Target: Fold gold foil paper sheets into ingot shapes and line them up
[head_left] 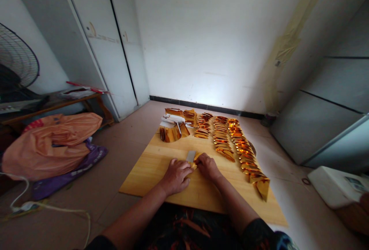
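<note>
A small piece of gold foil paper (193,165) lies on the wooden board, partly covered by fingers. My left hand (177,175) presses its left side, fingers bent and together. Curled over its right side is my right hand (208,167), fingertips closed on the paper. A flat grey strip (190,155) sticks out beyond the left fingertips; whether it is under or inside the paper I cannot tell. To the right, folded gold foil pieces (248,154) lie overlapped in several long rows.
The wooden board (144,179) bears stacks of gold foil sheets (172,134) and a white crumpled wrapper (173,119) at its far left. An orange bag (52,146) and a purple bag (69,173) sit left on the floor. A white box (331,186) stands right.
</note>
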A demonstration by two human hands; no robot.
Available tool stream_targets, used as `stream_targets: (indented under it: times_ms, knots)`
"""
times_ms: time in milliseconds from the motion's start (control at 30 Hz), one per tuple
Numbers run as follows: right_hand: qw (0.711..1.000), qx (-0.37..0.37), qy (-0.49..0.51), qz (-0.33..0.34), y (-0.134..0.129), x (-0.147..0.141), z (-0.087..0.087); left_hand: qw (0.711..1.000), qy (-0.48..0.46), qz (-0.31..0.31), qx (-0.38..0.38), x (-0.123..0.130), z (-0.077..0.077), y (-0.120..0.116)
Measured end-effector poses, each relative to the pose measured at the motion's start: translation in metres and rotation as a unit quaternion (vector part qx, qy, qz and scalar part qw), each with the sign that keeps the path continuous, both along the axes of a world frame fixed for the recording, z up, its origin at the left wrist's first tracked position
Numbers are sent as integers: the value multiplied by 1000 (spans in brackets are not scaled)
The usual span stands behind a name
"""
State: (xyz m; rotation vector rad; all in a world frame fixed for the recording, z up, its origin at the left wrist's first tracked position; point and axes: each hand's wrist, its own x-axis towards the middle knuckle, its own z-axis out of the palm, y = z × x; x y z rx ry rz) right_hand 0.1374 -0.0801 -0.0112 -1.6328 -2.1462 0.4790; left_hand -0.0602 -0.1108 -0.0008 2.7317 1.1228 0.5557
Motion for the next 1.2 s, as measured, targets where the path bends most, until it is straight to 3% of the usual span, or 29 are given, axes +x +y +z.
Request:
stream_targets:
  times_ms: [400, 567, 700, 1000, 1200]
  knots:
    - [1000, -3, 12, -15, 1, -1, 1, 1000, 11, 8, -4, 1, 5, -4]
    - [998, 35, 37, 46, 1, -10, 13, 1000, 13, 14, 10, 3, 6, -10]
    - [991, -24, 88, 101, 7, -20, 18, 999, 18, 22, 23, 4, 6, -12]
    - [992, -115, 20, 57, 31, -27, 21, 999, 17, 39, 30, 7, 2, -17]
    - [990, -131, -32, 31, 36, -37, 30, 999, 11, 39, 20, 7, -1, -16]
